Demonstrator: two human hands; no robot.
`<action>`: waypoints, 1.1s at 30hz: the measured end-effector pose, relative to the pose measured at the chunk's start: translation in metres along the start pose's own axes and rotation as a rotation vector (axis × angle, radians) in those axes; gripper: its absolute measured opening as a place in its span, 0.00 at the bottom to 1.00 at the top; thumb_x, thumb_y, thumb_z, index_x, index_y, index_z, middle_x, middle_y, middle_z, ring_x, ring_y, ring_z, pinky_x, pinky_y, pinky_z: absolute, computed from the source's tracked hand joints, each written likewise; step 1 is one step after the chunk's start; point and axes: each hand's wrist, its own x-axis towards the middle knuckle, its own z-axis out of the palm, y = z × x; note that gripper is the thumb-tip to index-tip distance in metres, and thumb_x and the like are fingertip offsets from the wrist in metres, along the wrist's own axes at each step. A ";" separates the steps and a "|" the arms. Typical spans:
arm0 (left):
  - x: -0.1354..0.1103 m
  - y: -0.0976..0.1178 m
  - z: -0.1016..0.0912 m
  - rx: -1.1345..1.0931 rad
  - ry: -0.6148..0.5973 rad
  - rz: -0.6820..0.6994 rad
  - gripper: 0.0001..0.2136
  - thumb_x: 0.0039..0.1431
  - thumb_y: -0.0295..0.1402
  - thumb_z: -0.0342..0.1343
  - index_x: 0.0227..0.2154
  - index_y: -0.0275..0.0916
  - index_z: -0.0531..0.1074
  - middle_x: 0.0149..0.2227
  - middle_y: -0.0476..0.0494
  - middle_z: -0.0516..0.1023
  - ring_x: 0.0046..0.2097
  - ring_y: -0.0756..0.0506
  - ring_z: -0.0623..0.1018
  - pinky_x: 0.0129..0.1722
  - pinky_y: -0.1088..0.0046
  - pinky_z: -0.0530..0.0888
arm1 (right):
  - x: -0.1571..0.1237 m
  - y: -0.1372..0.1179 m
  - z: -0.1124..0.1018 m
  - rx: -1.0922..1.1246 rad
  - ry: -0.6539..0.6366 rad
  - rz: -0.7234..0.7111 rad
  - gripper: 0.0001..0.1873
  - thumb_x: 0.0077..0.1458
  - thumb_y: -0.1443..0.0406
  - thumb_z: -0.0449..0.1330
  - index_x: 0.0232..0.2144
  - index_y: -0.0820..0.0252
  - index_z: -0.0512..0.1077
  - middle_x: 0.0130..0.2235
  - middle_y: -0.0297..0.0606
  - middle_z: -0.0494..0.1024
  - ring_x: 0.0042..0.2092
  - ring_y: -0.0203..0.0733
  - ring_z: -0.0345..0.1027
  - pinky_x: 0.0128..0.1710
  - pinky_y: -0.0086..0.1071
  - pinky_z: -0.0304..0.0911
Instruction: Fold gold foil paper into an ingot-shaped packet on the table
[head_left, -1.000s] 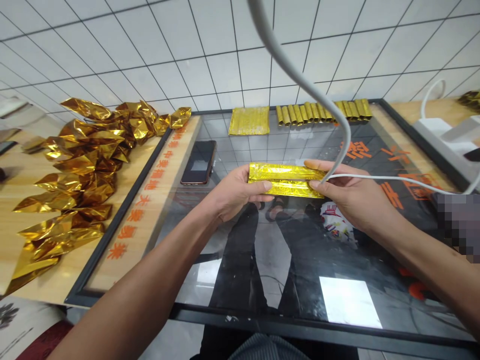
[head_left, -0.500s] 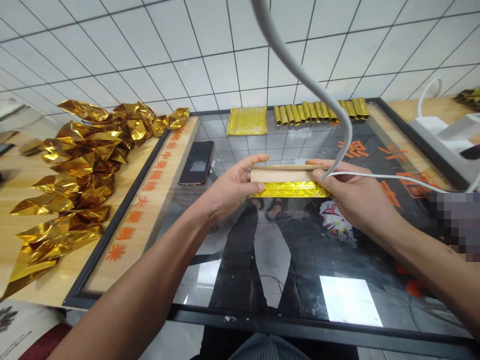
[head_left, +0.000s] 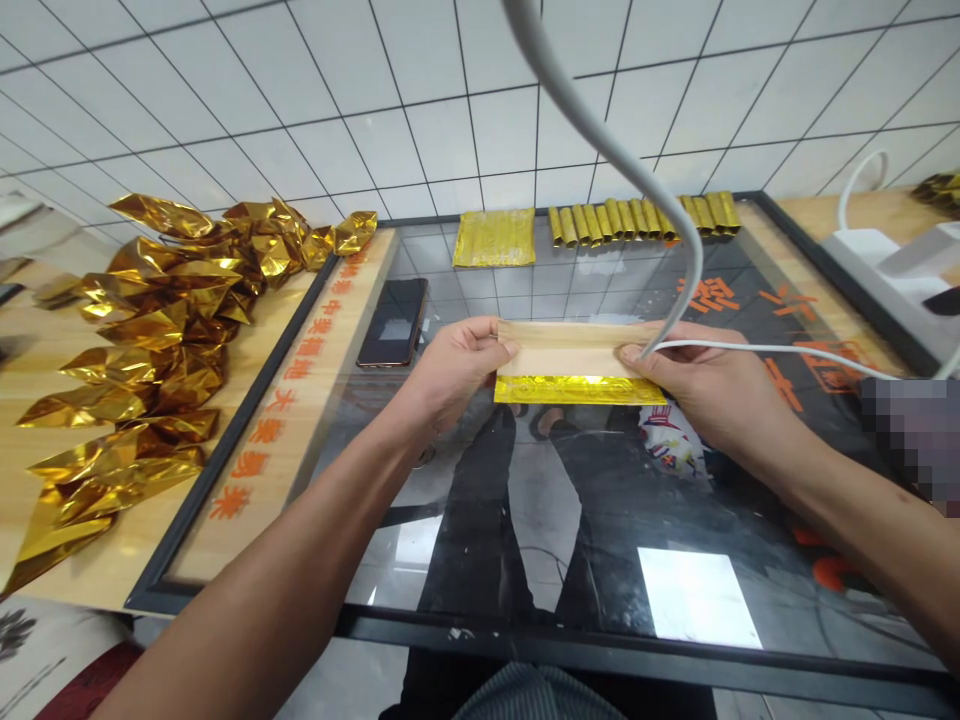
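Between my hands, above the glass tabletop, is a sheet of gold foil paper point(head_left: 562, 357) with its pale backing facing up. A shiny gold strip is folded over along its near edge. My left hand point(head_left: 465, 362) pinches the left end with thumb and fingers. At the other end my right hand point(head_left: 675, 365) is closed on the paper, thumb on top and fingers behind. A white cable crosses in front of the right hand, hiding part of it. Behind the paper lie a flat stack of gold sheets point(head_left: 494, 238) and a row of small rolled gold tubes point(head_left: 637, 222).
Folded gold foil pieces point(head_left: 180, 300) are heaped on the wood at the left. A phone point(head_left: 392, 322) lies on the glass. The white cable point(head_left: 600, 140) hangs across the view; a power strip point(head_left: 877, 285) stands at the right. A tiled wall point(head_left: 420, 90) rises behind.
My left fingers, stretched out before, have curled into a pinch on the paper's left end. The paper now lies more open, showing more backing, and its gold strip sits slightly nearer me.
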 end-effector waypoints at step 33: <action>0.003 0.002 -0.005 0.069 0.111 -0.022 0.21 0.52 0.31 0.71 0.50 0.36 0.77 0.31 0.49 0.82 0.29 0.50 0.80 0.28 0.78 0.74 | -0.003 -0.007 0.005 -0.108 -0.046 0.002 0.13 0.55 0.49 0.73 0.30 0.49 0.83 0.32 0.36 0.84 0.34 0.48 0.75 0.31 0.41 0.69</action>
